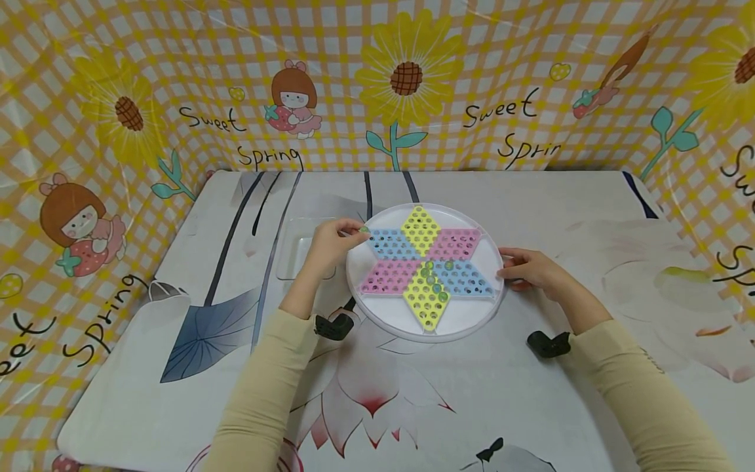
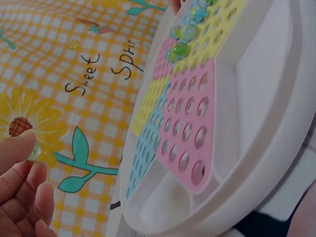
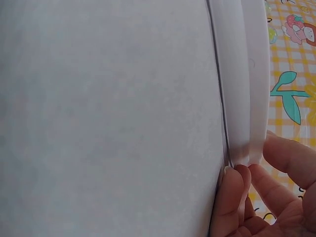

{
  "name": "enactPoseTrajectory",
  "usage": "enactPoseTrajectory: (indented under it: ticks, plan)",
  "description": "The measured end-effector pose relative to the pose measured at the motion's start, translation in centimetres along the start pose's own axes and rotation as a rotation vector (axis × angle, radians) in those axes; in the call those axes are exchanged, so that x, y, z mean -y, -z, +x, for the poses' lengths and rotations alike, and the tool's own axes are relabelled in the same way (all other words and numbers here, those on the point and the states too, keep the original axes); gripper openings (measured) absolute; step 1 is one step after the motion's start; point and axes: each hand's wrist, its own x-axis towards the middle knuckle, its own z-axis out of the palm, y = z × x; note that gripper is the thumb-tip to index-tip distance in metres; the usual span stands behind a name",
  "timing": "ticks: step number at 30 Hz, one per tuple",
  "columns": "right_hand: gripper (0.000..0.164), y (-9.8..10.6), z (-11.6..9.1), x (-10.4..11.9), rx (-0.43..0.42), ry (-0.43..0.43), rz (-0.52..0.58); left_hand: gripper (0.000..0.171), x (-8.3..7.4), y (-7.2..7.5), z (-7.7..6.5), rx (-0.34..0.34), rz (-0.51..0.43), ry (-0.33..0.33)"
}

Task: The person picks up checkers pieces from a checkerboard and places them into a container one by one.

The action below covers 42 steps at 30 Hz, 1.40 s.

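Note:
My left hand [image 1: 330, 244] pinches a green glass marble [image 2: 35, 152] between thumb and fingertips, at the left edge of the star-patterned Chinese checkers board [image 1: 377, 314]. The board is round and white, with yellow, pink and blue sections full of holes. Several green and bluish marbles [image 1: 443, 297] sit around its centre, on the near yellow and right blue sections. On the right, my right hand [image 1: 533, 270] holds the board's rim, thumb and fingers on either side of it. The right wrist view shows that grip on the white rim [image 3: 242, 98] up close.
A clear rectangular container [image 1: 284, 265] stands on the table left of the board, partly behind my left hand. The white table cover [image 1: 472, 406] carries a lotus print. Yellow checked fabric [image 1: 330, 39] hangs behind and at both sides.

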Motion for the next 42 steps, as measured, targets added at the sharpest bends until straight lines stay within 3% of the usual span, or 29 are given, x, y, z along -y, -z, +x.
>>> enactPoseTrajectory:
  ticks: [4,10,30,42]
  plan:
    - [0.068,0.0,-0.1,0.0,-0.002,0.001,0.001,0.027,0.2,0.7,0.2,-0.031,0.010,0.034]
    - [0.068,0.1,-0.1,0.2,0.005,-0.002,0.000,0.025,1.1,1.7,0.3,-0.084,0.006,0.022]
    - [0.067,0.1,0.1,-0.1,0.008,0.014,0.011,0.033,2.4,5.4,-0.4,-0.146,-0.047,0.085]
    - [0.066,0.0,0.0,-0.1,0.006,0.021,0.016,0.030,3.8,6.8,-0.8,-0.193,-0.053,0.133]
